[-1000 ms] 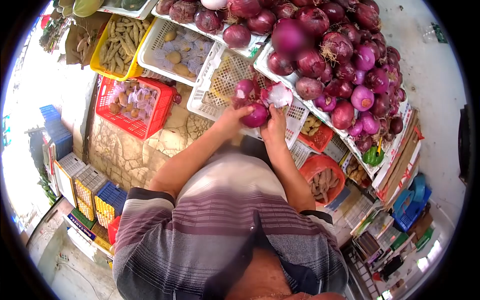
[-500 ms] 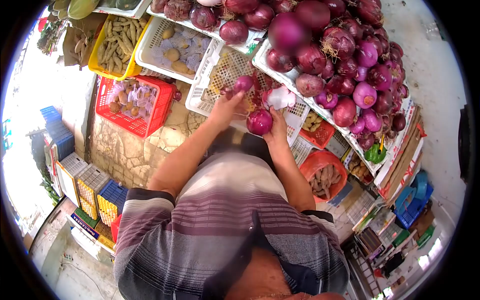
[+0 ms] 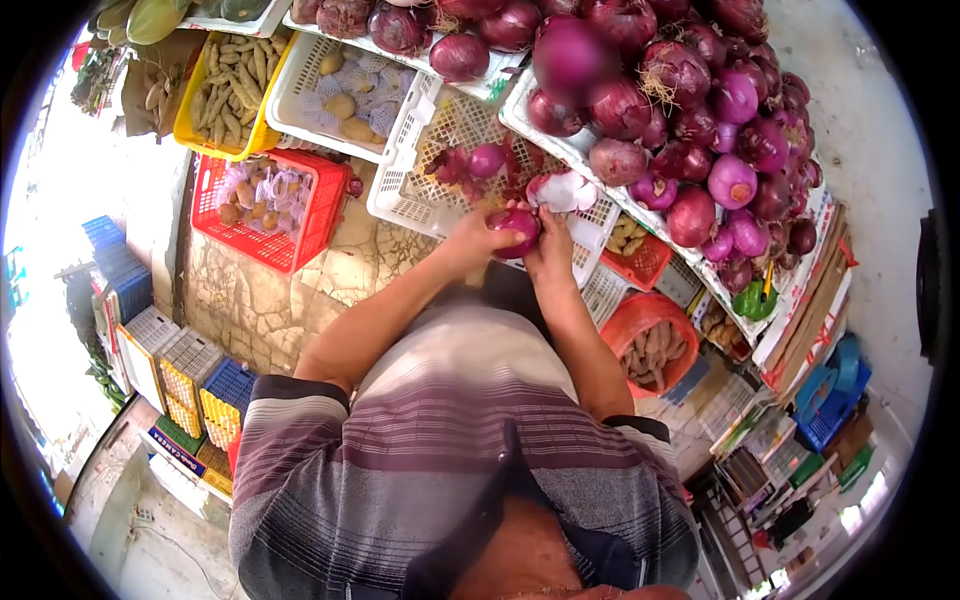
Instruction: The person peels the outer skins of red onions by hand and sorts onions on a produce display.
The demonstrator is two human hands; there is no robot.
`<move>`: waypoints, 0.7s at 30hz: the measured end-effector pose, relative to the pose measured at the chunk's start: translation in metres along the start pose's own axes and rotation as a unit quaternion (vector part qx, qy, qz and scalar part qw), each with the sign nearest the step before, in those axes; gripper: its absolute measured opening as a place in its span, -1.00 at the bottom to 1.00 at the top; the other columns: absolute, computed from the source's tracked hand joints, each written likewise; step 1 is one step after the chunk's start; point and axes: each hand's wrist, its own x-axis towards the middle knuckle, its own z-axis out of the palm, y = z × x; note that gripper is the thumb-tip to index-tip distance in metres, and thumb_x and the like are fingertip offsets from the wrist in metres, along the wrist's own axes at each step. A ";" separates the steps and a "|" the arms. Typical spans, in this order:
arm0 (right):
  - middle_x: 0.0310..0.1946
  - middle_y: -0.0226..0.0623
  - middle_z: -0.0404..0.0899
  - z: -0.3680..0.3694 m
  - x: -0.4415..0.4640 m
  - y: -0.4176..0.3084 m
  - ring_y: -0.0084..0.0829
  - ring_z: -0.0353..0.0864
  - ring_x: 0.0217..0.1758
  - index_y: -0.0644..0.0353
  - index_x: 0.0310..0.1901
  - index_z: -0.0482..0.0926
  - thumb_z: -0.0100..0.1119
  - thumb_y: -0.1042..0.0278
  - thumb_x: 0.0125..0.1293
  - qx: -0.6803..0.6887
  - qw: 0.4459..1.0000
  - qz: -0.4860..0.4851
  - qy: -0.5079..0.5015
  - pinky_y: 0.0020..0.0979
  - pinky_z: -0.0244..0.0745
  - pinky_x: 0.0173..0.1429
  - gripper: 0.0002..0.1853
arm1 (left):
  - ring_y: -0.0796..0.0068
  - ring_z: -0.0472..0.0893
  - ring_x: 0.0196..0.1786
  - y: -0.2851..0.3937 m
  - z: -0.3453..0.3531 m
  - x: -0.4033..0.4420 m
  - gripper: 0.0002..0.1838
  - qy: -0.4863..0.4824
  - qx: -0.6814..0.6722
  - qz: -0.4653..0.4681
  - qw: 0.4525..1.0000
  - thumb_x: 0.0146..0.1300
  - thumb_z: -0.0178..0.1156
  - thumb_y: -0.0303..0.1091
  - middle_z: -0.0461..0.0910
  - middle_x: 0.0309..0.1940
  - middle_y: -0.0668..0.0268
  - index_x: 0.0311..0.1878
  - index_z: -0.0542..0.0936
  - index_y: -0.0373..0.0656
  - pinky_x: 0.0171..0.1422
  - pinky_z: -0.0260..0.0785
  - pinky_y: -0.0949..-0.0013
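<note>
Between my two hands is a red onion (image 3: 514, 231), held over the near edge of a white plastic crate (image 3: 405, 190). My left hand (image 3: 474, 241) is closed on its left side, the thumb lying across the skin. My right hand (image 3: 551, 250) grips it from the right; some of those fingers are hidden. Inside the crate lies another red onion (image 3: 487, 160), next to loose dark onion skins (image 3: 452, 165). A crumpled white and pink thing (image 3: 565, 190) rests just beyond my right hand; its kind is unclear.
A large heap of red onions (image 3: 690, 130) rises at the front right. Farther left stand a white crate of net-wrapped produce (image 3: 285, 100), a yellow crate of pale roots (image 3: 185, 120) and a red crate (image 3: 325, 215). An orange tub (image 3: 640, 310) of roots is at my right.
My left hand has left the smaller onion in the crate and come down and right onto the onion in my right hand. The smaller onion now lies among the skins.
</note>
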 end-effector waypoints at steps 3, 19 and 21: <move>-0.09 0.01 0.69 -0.007 0.008 0.006 -0.16 0.71 -0.04 0.40 0.09 0.50 -0.03 0.33 0.59 -0.042 0.998 -0.042 0.030 -0.15 0.67 0.11 -0.72 | 0.42 0.63 0.13 -0.004 0.003 0.005 -0.27 0.034 0.168 0.012 0.985 0.17 0.47 -0.23 0.67 0.09 0.20 0.37 0.46 -0.29 0.25 0.49 0.30; -0.19 -0.07 0.70 -0.019 0.009 0.013 -0.24 0.72 -0.12 0.31 -0.04 0.54 0.07 0.24 0.58 -0.153 0.985 -0.078 -0.018 -0.26 0.64 0.06 -0.74 | 0.39 0.59 0.16 -0.008 0.004 -0.004 -0.46 0.052 -0.006 -0.073 0.996 0.45 0.20 -0.16 0.61 0.15 0.13 0.32 0.49 -0.38 0.29 0.44 0.36; -0.17 -0.28 0.68 -0.019 0.012 0.017 -0.43 0.66 -0.14 0.24 -0.06 0.61 0.03 0.19 0.59 -0.156 0.985 -0.077 0.004 -0.39 0.59 -0.01 -0.72 | 0.40 0.58 0.15 -0.002 0.010 0.000 -0.51 0.077 0.028 -0.064 0.995 0.50 0.14 -0.17 0.62 0.13 0.14 0.30 0.52 -0.37 0.28 0.42 0.37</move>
